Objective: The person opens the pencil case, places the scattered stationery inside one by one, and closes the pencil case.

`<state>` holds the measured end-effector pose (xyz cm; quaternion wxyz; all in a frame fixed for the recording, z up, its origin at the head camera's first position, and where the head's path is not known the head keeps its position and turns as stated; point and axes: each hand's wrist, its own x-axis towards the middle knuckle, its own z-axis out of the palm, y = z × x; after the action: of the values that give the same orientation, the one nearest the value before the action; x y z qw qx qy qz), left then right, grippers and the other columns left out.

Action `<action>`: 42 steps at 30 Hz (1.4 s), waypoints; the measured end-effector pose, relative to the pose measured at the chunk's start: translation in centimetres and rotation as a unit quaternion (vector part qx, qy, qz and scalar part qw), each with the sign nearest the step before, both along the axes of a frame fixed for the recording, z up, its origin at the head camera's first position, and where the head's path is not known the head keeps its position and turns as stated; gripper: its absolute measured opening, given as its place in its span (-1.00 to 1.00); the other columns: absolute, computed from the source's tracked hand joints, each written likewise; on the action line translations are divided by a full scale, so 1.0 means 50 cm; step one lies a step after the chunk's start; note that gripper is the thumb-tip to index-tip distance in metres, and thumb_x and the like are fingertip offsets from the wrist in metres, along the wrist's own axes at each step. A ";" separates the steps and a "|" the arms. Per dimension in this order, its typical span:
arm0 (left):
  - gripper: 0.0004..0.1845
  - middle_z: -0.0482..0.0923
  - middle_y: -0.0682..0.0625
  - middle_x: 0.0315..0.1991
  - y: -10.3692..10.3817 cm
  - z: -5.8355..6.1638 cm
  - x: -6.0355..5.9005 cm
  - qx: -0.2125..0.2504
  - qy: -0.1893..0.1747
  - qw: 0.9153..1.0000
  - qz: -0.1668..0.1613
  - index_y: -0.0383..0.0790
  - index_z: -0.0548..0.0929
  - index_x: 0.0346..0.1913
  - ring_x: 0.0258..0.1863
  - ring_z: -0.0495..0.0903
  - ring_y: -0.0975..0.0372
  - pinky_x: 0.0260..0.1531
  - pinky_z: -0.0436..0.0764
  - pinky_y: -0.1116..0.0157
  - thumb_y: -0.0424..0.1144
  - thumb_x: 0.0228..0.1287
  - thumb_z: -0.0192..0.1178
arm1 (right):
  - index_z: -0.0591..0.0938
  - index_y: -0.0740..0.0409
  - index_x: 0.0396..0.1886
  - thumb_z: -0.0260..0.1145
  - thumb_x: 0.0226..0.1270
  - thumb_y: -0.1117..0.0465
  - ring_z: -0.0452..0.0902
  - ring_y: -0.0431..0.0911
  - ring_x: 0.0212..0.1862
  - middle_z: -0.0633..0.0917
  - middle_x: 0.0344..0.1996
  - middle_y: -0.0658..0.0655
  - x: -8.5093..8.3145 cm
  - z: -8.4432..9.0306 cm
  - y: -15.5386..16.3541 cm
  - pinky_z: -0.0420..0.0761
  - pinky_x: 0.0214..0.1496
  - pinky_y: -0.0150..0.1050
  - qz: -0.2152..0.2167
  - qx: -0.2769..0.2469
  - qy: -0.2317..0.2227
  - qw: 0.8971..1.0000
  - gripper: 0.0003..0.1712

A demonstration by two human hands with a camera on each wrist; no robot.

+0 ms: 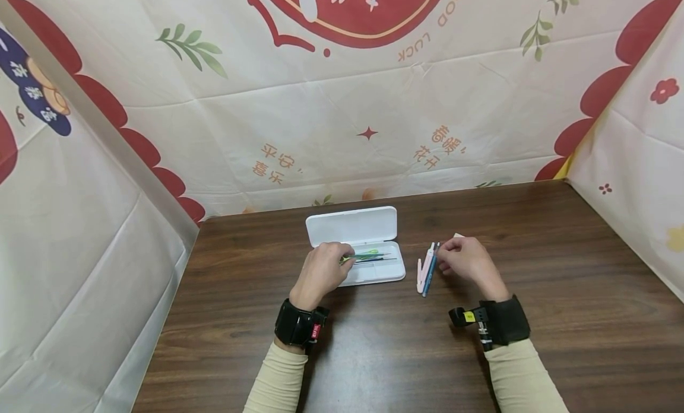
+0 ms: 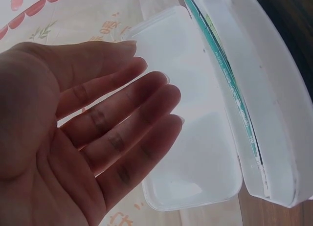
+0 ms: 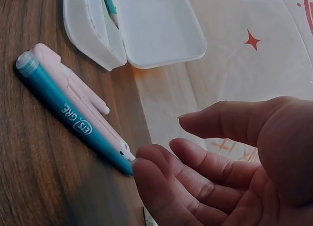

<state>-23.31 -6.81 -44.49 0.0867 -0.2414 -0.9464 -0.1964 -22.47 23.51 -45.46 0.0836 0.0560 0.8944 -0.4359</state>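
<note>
A white pencil case (image 1: 376,273) lies with its lid (image 1: 352,225) raised. Inside it are a green pencil (image 2: 227,72) and other slim items. My left hand (image 1: 327,264) hovers over the left end of the case; in the left wrist view its fingers are extended, with nothing in them. To the right of the case, a blue pen (image 3: 73,116) and a pink two-legged tool (image 3: 88,101), like a drawing compass, lie side by side. My right hand (image 1: 466,259) is beside their far end, fingers loosely bent and holding nothing, fingertips right at the pen's tip in the right wrist view.
A small pale item (image 1: 458,235) shows partly behind the right hand. The brown wooden table (image 1: 395,353) meets a printed cloth (image 1: 331,122) hung along its back, with more cloth at both sides.
</note>
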 end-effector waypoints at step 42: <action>-0.89 0.75 0.06 -0.28 -0.001 0.002 -0.001 0.005 -0.006 1.000 -0.001 -0.14 0.79 -0.22 -0.33 0.66 0.30 -0.35 0.60 0.29 -0.22 0.29 0.33 | 0.64 0.42 -0.14 0.21 0.45 0.15 0.65 -0.13 -0.42 0.70 -0.37 0.24 -0.011 -0.051 -0.010 0.68 -0.35 -0.24 -0.045 0.006 -0.036 0.998 -0.65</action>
<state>-23.37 -6.85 -44.41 0.0820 -0.2403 -0.9458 -0.2026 -23.02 23.02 -48.01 0.0958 0.1130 0.8899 -0.4313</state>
